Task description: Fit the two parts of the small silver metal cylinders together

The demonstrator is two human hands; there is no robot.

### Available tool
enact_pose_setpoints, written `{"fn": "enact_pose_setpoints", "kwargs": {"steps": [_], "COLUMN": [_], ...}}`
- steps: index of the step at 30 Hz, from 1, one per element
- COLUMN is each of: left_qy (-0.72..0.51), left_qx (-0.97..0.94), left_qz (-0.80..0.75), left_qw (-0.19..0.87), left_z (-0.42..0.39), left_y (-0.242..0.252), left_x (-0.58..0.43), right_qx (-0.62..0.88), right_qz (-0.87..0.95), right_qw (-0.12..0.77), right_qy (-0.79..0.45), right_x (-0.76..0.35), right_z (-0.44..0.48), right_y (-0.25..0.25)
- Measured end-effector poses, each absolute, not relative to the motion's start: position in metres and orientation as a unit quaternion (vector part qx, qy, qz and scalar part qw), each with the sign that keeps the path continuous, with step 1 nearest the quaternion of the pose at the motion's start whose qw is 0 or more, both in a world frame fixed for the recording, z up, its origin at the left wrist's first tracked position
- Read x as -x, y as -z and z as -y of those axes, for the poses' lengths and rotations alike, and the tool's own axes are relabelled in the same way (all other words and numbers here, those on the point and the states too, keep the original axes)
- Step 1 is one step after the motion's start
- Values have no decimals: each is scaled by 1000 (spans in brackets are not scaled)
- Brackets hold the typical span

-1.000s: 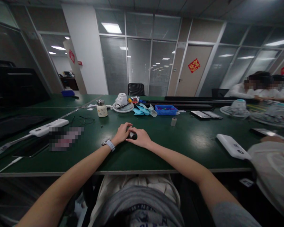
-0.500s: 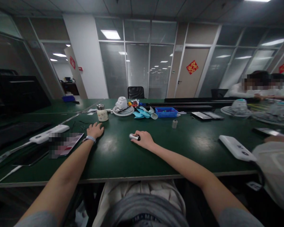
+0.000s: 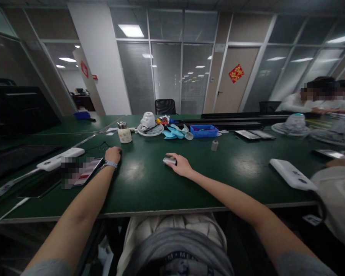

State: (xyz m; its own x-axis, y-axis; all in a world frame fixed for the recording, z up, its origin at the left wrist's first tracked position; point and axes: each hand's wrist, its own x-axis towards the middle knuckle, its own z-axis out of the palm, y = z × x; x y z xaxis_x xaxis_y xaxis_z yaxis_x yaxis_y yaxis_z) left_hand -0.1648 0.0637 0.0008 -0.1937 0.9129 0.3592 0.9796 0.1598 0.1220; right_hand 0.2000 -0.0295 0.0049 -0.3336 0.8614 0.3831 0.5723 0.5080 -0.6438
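My right hand (image 3: 183,165) is closed around a small silver cylinder (image 3: 169,161), which lies sideways at my fingers, low over the green table (image 3: 149,191). Its kind does not show clearly. To the left, my left hand (image 3: 113,154) rests near the table surface with its fingers curled under; whatever they hold, if anything, is hidden. Just behind that hand stands a cream bottle (image 3: 124,135) with a metal lid. Thin dark-framed glasses (image 3: 102,145) lie beside it. A second small metal cylinder (image 3: 214,145) stands upright farther right.
A white fan part (image 3: 148,124), blue fan blades (image 3: 176,132) and a blue tray (image 3: 203,131) line the back. White power strips lie left (image 3: 60,159) and right (image 3: 291,174). A phone (image 3: 87,174) is by my left forearm. People sit at the far right.
My left hand has gone from fingers stretched forward to curled. My right hand has shifted slightly right with the silver cylinder. The view has tilted down a little.
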Motion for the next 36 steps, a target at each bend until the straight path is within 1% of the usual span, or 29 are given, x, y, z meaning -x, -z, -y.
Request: {"fn": "enact_pose_setpoints", "kwargs": {"steps": [2, 4, 5, 7, 9, 13, 15, 22, 27, 31, 33, 36], "left_qy": [175, 186, 191, 198, 203, 220, 226, 227, 230, 254, 283, 322], "left_qx": [613, 602, 600, 599, 599, 595, 594, 567, 568, 616, 670, 747], "left_qz": [764, 771, 772, 770, 768, 766, 764, 782, 782, 736, 680, 582], "left_qw": [99, 94, 93, 97, 105, 106, 108, 127, 118, 120, 94, -13], "left_z": [-62, -61, -61, -60, -60, -59, -57, -47, -36, -25, -20, -14], "left_y": [-3, -5, -5, -5, -4, -3, -4, -9, -20, -27, -25, -16], "left_x": [163, 162, 162, 162, 162, 163, 163, 154, 136, 99, 75, 39], "right_qx": [469, 453, 440, 420, 422, 457, 471, 483, 487, 480, 474, 456], "right_qz": [696, 589, 547, 502, 506, 568, 578, 576, 611, 631, 641, 660], "right_qw": [416, 459, 473, 495, 508, 514, 516, 518, 510, 509, 508, 508], "right_qy": [-350, -487, -532, -571, -555, -453, -421, -408, -361, -336, -326, -314], "right_x": [-202, -202, -202, -202, -202, -203, -205, -208, -209, -210, -210, -212], "right_z": [24, 19, 18, 16, 16, 14, 12, 4, 3, 1, 0, 1], "right_y": [-3, -4, -5, -6, -6, -2, 0, 5, 9, 11, 12, 13]}}
